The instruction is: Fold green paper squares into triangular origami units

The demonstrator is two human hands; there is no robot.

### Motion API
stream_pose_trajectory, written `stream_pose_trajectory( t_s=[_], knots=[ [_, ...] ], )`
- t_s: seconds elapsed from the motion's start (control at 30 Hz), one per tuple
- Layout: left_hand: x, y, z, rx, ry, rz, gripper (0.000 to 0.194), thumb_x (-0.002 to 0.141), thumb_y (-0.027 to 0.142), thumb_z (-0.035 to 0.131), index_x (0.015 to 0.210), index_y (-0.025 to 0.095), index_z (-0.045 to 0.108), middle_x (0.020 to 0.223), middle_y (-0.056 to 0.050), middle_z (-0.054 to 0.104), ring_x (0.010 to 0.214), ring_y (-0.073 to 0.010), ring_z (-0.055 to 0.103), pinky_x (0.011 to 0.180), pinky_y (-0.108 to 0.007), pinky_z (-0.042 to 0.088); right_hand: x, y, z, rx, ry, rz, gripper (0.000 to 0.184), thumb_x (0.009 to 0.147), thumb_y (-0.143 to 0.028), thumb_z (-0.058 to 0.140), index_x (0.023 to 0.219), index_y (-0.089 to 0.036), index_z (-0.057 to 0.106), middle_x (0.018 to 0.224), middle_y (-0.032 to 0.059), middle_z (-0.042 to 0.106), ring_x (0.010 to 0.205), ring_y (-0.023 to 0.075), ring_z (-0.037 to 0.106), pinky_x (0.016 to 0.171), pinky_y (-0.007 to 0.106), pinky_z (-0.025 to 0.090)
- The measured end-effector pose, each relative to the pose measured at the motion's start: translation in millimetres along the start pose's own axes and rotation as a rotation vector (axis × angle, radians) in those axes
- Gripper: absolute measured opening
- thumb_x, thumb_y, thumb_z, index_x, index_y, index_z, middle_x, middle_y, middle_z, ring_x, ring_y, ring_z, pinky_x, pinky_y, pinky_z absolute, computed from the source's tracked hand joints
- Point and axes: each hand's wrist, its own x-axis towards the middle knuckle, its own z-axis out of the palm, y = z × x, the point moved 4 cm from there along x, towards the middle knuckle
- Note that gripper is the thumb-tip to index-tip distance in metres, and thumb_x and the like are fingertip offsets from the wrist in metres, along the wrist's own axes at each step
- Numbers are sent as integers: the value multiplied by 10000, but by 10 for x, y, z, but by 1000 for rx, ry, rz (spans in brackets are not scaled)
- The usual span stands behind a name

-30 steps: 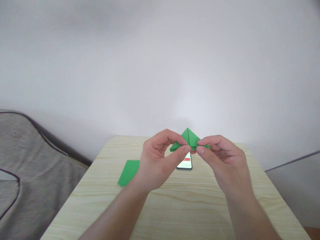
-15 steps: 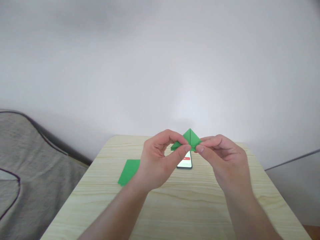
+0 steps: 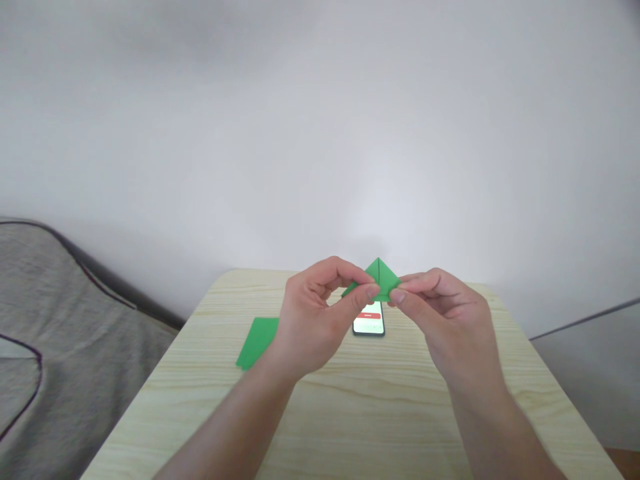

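Observation:
A small folded green paper (image 3: 380, 277), triangular with a centre crease, is held in the air above the far part of a light wooden table (image 3: 350, 407). My left hand (image 3: 315, 320) pinches its lower left edge between thumb and fingers. My right hand (image 3: 445, 320) pinches its lower right corner the same way. The lower part of the paper is hidden behind my fingertips.
A phone (image 3: 369, 323) with a lit screen lies on the table just below the paper. A stack of flat green paper sheets (image 3: 256, 341) lies to the left of my left hand. A grey cushioned seat (image 3: 55, 333) stands left of the table, with a white wall behind.
Both hands have drawn closer together on the paper, and the right flap that stuck out past my right fingers a second ago is now tucked in, so the paper looks narrower.

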Motion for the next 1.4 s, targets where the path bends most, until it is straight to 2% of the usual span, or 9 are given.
stream_pose_trajectory(
  t_s=[0.27, 0.4, 0.47, 0.57, 0.67, 0.87, 1.17, 1.4],
  knots=[
    [7, 31, -38, 87, -107, 46, 183, 836, 245, 843, 979, 203, 737, 874, -32, 729, 840, -146, 632, 795, -282, 496, 27, 33, -43, 17, 40, 41, 113, 826, -216, 818, 799, -219, 708, 829, 14, 750, 773, 157, 679, 675, 284, 543],
    [1, 39, -54, 52, -98, 61, 139, 867, 225, 810, 975, 196, 727, 890, -40, 726, 843, -148, 642, 791, -283, 503, 26, 35, -43, 32, 38, 27, 115, 843, -193, 804, 802, -225, 701, 849, 6, 743, 786, 146, 671, 680, 271, 532],
    [-3, 43, -50, 31, -90, 71, 141, 862, 212, 811, 970, 194, 722, 884, -41, 727, 833, -151, 649, 780, -286, 508, 17, 15, -26, 51, 10, 3, 107, 853, -178, 797, 840, -236, 708, 867, 0, 741, 805, 143, 667, 707, 274, 535],
    [-10, 52, -23, 29, -115, 86, 131, 871, 201, 799, 978, 193, 724, 888, -46, 725, 840, -159, 651, 784, -297, 514, -7, -31, 28, 51, -108, -32, 153, 859, -170, 796, 966, -267, 747, 937, 3, 749, 848, 155, 667, 737, 295, 544],
    [-17, 55, -3, 49, -149, 106, 130, 882, 197, 783, 999, 195, 726, 914, -55, 721, 863, -167, 645, 805, -312, 516, -30, -68, 51, 17, -167, -70, 110, 876, -188, 788, 945, -272, 785, 967, 11, 754, 874, 165, 667, 731, 300, 542],
    [-27, 56, -27, 42, -127, 156, 135, 879, 172, 779, 992, 203, 711, 935, -62, 729, 890, -183, 665, 834, -333, 518, -36, -64, 16, -1, -87, -64, 102, 868, -175, 794, 888, -275, 803, 923, 0, 775, 852, 156, 685, 718, 279, 550],
    [-37, 90, 0, 54, -151, 155, 98, 889, 172, 770, 972, 202, 727, 908, -52, 744, 845, -168, 670, 802, -318, 530, -58, -135, 59, -53, -138, -125, 110, 887, -174, 765, 927, -269, 803, 924, 18, 737, 849, 167, 669, 664, 279, 560],
    [-41, 117, 22, 60, -145, 160, 56, 905, 165, 751, 943, 193, 720, 866, -42, 731, 802, -152, 652, 762, -299, 522, -89, -118, 50, -62, -55, -27, 51, 862, -210, 799, 862, -255, 775, 874, 11, 756, 773, 158, 678, 636, 272, 566]
  ],
)
